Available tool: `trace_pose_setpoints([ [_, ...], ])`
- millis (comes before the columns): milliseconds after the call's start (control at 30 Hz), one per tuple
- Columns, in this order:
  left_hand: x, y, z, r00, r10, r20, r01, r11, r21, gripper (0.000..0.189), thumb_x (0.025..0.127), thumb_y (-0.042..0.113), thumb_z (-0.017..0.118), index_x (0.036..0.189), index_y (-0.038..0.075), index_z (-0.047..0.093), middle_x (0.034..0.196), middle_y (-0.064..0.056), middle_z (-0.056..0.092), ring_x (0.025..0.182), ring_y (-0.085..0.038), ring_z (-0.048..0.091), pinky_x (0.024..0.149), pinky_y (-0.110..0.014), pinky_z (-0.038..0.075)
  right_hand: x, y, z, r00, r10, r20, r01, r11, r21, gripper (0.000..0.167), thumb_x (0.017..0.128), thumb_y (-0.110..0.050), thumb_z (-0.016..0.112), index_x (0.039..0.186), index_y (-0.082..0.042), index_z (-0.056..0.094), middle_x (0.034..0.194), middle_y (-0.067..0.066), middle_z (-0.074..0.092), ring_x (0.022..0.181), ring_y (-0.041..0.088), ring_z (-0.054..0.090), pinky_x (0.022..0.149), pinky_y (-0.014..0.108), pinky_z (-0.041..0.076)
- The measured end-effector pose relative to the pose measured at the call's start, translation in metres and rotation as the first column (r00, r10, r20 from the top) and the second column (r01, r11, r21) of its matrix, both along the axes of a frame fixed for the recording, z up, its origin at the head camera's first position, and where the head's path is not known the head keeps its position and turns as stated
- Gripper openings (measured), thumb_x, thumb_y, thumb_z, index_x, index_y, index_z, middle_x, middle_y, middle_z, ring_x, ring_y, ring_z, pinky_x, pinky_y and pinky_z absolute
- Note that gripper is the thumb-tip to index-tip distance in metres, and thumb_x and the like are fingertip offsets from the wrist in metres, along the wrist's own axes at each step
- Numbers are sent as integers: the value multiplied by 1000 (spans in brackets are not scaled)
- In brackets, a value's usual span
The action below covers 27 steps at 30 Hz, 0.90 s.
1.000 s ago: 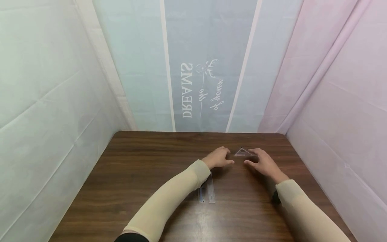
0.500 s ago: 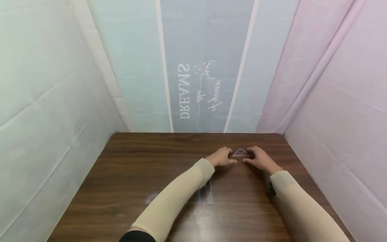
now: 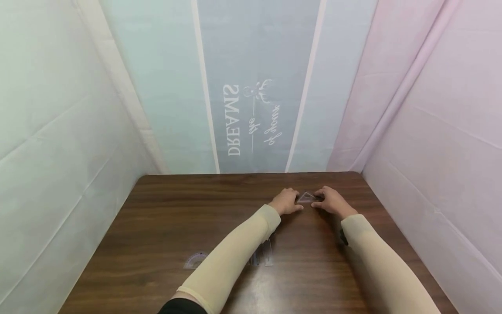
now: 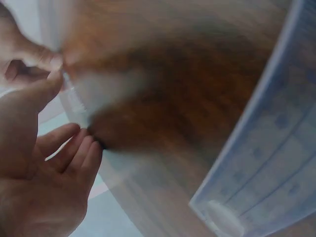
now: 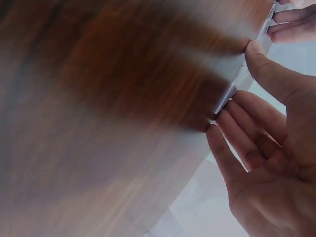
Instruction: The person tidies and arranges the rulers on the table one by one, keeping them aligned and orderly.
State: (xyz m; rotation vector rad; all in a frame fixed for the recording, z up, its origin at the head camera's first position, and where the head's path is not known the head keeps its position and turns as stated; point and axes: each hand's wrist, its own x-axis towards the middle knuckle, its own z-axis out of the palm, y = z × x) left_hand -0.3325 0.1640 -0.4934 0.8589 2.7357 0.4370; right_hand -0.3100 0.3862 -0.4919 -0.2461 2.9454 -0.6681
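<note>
A small clear set square [image 3: 306,197] lies on the wooden table near its far right side, between my two hands. My left hand [image 3: 286,201] is at its left corner, fingers loosely bent, thumb apart on the near side. At the right corner is my right hand [image 3: 331,201], its fingertips at the edge. In the right wrist view the set square's thin edge [image 5: 226,101] runs past my right thumb and fingers [image 5: 249,116], which are extended. Neither hand plainly grips it. The left wrist view shows my left hand [image 4: 54,163] with fingers fairly straight.
A clear protractor [image 3: 195,260] lies left of my left forearm, which partly covers it. Clear ruler-like strips [image 3: 268,254] lie right of that forearm. A clear ruler-like piece with a hole [image 4: 266,148] looms in the left wrist view. Fabric walls [image 3: 255,87] surround the table [image 3: 157,226].
My left hand has moved right, closer to the set square. The right hand stays beside it, its fingers a little closer together. The head view has shifted slightly, uncovering the protractor.
</note>
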Motion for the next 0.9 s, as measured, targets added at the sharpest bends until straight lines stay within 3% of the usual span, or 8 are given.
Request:
trace_pose_setpoints([
  [200, 2, 7, -5, 993, 51, -105, -57, 997, -59, 53, 106, 46, 69, 150, 17, 63, 146, 3, 59, 131, -13, 54, 100, -25, 52, -1, -4, 1, 999, -42, -3, 42, 999, 6, 48, 96, -21, 84, 130, 11, 70, 128, 29, 64, 120, 49, 62, 103, 63, 50],
  [367, 0, 9, -3, 987, 52, -151, -66, 994, -88, 47, 105, 42, 71, 146, 18, 68, 136, 4, 64, 124, -13, 58, 97, -25, 54, -2, -12, 3, 997, -72, -33, 72, 997, 9, 41, 96, -18, 84, 124, 10, 73, 122, 28, 68, 116, 47, 64, 102, 62, 51],
  [600, -2, 10, -9, 977, 65, -203, -81, 994, -72, 37, 103, 41, 74, 134, 22, 75, 123, 5, 68, 113, -12, 62, 87, -26, 57, -1, -17, 0, 992, -116, -43, 117, 993, 19, 36, 96, -19, 84, 120, 6, 76, 122, 27, 70, 117, 47, 65, 101, 61, 52],
  [733, -2, 11, -10, 973, 71, -218, -91, 993, -80, 34, 104, 42, 73, 133, 25, 77, 123, 7, 69, 115, -11, 63, 87, -27, 57, -1, -18, -1, 990, -132, -41, 132, 991, 8, 34, 95, -19, 84, 119, 5, 77, 122, 26, 72, 116, 46, 66, 99, 61, 53],
  [900, -2, 13, -11, 978, 88, -191, -100, 994, -52, 35, 104, 41, 73, 135, 24, 76, 128, 6, 69, 118, -12, 62, 91, -28, 57, -1, -17, 0, 989, -144, -44, 144, 990, 4, 30, 96, -18, 84, 116, 3, 77, 120, 24, 73, 111, 43, 68, 97, 60, 54],
])
